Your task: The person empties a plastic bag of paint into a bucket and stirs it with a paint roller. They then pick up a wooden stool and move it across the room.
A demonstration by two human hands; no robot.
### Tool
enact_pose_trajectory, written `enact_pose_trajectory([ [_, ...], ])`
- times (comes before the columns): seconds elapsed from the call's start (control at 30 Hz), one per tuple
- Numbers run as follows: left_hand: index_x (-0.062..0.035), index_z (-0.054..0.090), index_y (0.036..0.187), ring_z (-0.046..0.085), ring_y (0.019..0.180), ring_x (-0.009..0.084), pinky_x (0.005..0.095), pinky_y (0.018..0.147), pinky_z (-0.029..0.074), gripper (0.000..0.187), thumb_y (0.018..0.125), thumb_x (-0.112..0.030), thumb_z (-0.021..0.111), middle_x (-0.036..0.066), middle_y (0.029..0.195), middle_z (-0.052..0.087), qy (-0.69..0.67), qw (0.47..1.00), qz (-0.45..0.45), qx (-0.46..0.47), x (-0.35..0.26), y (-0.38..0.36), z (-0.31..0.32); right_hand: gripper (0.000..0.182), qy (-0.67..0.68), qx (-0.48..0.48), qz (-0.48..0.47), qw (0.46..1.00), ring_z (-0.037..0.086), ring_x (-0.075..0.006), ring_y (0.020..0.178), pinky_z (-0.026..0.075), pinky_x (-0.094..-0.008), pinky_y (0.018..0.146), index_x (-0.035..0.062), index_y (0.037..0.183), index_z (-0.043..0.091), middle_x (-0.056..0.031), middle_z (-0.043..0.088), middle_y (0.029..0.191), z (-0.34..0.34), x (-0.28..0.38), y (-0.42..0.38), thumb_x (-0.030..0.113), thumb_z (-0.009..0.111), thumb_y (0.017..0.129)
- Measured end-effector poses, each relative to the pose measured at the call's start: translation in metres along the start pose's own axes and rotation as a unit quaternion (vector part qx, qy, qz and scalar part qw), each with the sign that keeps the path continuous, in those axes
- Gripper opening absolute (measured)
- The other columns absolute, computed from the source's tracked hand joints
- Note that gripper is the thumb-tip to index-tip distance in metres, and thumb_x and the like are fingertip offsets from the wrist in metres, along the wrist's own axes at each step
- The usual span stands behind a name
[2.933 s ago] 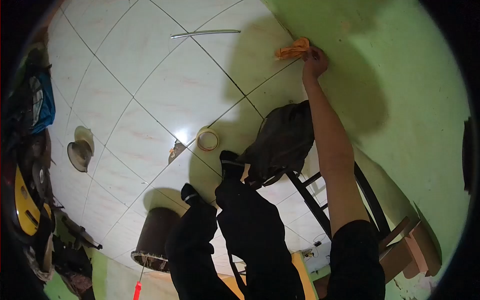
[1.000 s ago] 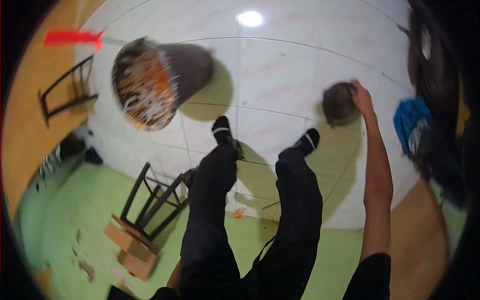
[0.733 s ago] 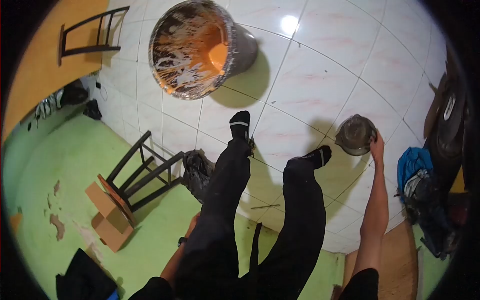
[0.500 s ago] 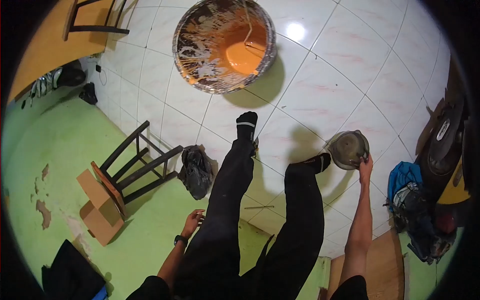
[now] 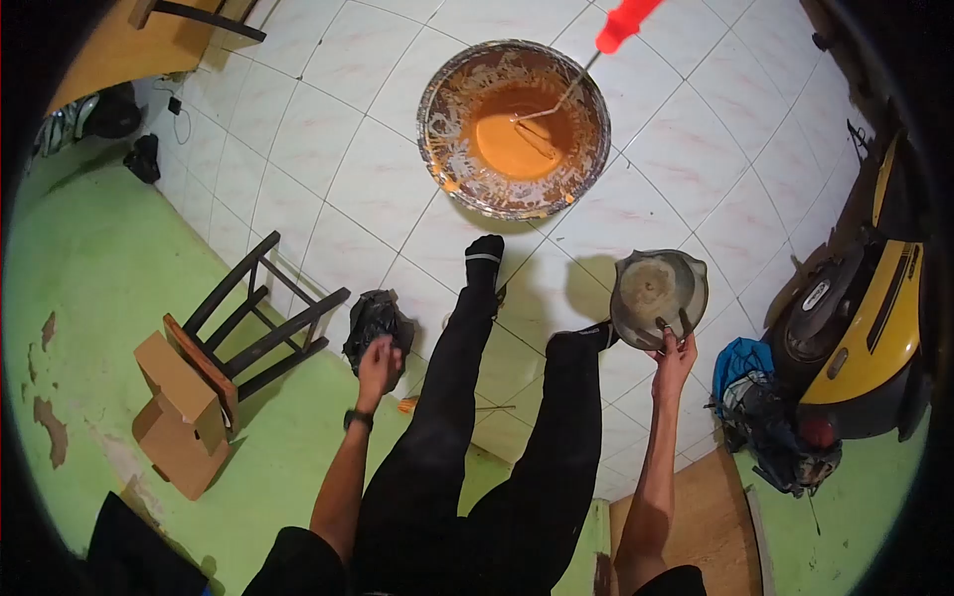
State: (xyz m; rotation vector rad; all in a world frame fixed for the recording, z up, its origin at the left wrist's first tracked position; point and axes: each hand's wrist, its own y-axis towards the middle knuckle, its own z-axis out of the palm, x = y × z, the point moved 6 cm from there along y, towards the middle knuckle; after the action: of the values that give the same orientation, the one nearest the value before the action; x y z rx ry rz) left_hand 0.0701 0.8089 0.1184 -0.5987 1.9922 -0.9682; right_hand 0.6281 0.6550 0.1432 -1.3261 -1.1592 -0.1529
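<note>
Nearest first, on the near right of the bucket (image 5: 445, 129): pinching with the right hand (image 5: 673, 360), with dark-tipped digits over the inside and the underside of the grip hidden. Now across to the near left of the bucket: left hand (image 5: 376, 368), slightly blurred, fingers loosely half-spread, nothing visible in the grasp. Right up against a black plastic bag (image 5: 378, 316) from this angle, overlapping it; can't tell touching from hovering.

Just past the right hand, then: the grey bowl (image 5: 646, 293), caught by its near rim. Lying straight ahead of those fingers, to the near right of the bucket, well apart from the left hand. No long axis to speak of, being round, but with pointed lips along the far rim. Tipped a little, showing its inside; looks held clear of the tiled floor (image 5: 338, 149).

And farthest out, ahead of the grey bowl and to its left, the bucket, mouth up, with orange liquid (image 5: 517, 149) inside. Slanting out over its far right rim, a wire rod (image 5: 573, 92) with a red handle (image 5: 624, 25).
</note>
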Motion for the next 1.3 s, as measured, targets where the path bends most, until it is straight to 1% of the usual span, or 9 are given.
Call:
enact_pose_trajectory([
  [0.1,-0.0074,0.048,0.129,0.059,0.08,0.0103,0.0242,0.068,0.051,0.039,0.098,-0.031,0.047,0.01,0.1,0.063,-0.138,0.989,0.024,0.048,-0.089,0.058,0.04,0.034,0.005,-0.003,-0.004,1.0,0.065,-0.0152,0.082,0.057,-0.0276,0.056,0.0036,0.123,0.049,-0.0071,0.062,0.103,0.039,0.044,-0.018,0.011,0.056,0.09],
  [0.2,-0.0116,0.025,0.144,0.062,0.094,0.019,0.0294,0.079,0.051,0.053,0.099,-0.034,0.043,0.014,0.11,0.061,-0.226,0.972,0.033,0.051,-0.188,0.08,0.085,0.033,0.002,-0.016,-0.015,1.0,0.065,-0.0156,0.08,0.058,-0.0272,0.055,0.0019,0.122,0.05,-0.0087,0.062,0.104,0.073,0.076,-0.025,0.009,0.055,0.09],
  [0.3,-0.0139,0.012,0.148,0.061,0.102,0.025,0.0332,0.085,0.05,0.061,0.1,-0.036,0.041,0.017,0.115,0.059,-0.291,0.953,0.055,0.063,-0.23,0.094,0.12,0.032,0.006,-0.023,-0.023,0.999,0.066,-0.0153,0.077,0.058,-0.0265,0.054,0.0005,0.121,0.05,-0.0095,0.062,0.102,0.1,0.097,-0.028,0.006,0.054,0.089],
  [0.4,-0.0144,0.006,0.148,0.061,0.104,0.0275,0.0349,0.088,0.049,0.062,0.1,-0.035,0.04,0.02,0.116,0.058,-0.31,0.946,0.088,0.043,-0.254,0.094,0.135,0.034,-0.011,-0.046,-0.014,0.999,0.068,-0.0224,0.08,0.061,-0.0334,0.06,-0.0034,0.12,0.05,-0.0134,0.062,0.103,0.115,0.105,-0.03,-0.001,0.053,0.086],
  [0.57,-0.013,0.004,0.148,0.065,0.093,0.0229,0.0323,0.079,0.053,0.058,0.101,-0.02,0.038,0.019,0.107,0.062,-0.238,0.957,0.164,-0.017,-0.261,0.094,0.127,0.032,0.003,-0.05,-0.021,0.999,0.067,-0.0213,0.076,0.061,-0.0316,0.057,-0.0066,0.119,0.049,-0.0144,0.062,0.098,0.138,0.115,-0.039,-0.002,0.052,0.087],
  [0.93,-0.0173,-0.002,0.148,0.064,0.091,0.0183,0.0279,0.075,0.054,0.064,0.1,-0.022,0.04,0.016,0.113,0.061,-0.293,0.944,0.143,0.047,-0.249,0.091,0.116,0.034,-0.03,-0.075,0.0,0.997,0.067,-0.0243,0.076,0.062,-0.0321,0.056,-0.0086,0.121,0.046,-0.018,0.059,0.102,0.142,0.112,-0.046,-0.003,0.049,0.087],
  [1.03,-0.0169,-0.005,0.148,0.062,0.096,0.0211,0.0307,0.08,0.052,0.063,0.101,-0.022,0.036,0.016,0.119,0.058,-0.227,0.964,0.123,0.06,-0.243,0.09,0.112,0.033,-0.035,-0.069,-0.002,0.997,0.067,-0.0253,0.076,0.062,-0.0323,0.056,-0.0095,0.12,0.047,-0.0189,0.059,0.102,0.142,0.109,-0.043,-0.004,0.049,0.087],
  [1.23,-0.0139,0.002,0.148,0.064,0.089,0.0184,0.0291,0.073,0.053,0.062,0.1,-0.021,0.04,0.013,0.115,0.061,-0.207,0.973,0.099,0.034,-0.222,0.093,0.1,0.032,-0.03,-0.056,-0.016,0.998,0.067,-0.0257,0.078,0.063,-0.0324,0.056,-0.0106,0.119,0.047,-0.0193,0.059,0.102,0.149,0.111,-0.04,-0.004,0.048,0.087],
  [1.3,-0.0119,0.008,0.148,0.064,0.08,0.0131,0.0229,0.063,0.052,0.061,0.099,-0.015,0.043,0.011,0.108,0.063,-0.218,0.971,0.096,0.01,-0.213,0.094,0.096,0.032,-0.039,-0.061,-0.012,0.997,0.067,-0.026,0.078,0.063,-0.0326,0.056,-0.0107,0.119,0.046,-0.0195,0.059,0.103,0.15,0.112,-0.038,-0.004,0.048,0.087],
])
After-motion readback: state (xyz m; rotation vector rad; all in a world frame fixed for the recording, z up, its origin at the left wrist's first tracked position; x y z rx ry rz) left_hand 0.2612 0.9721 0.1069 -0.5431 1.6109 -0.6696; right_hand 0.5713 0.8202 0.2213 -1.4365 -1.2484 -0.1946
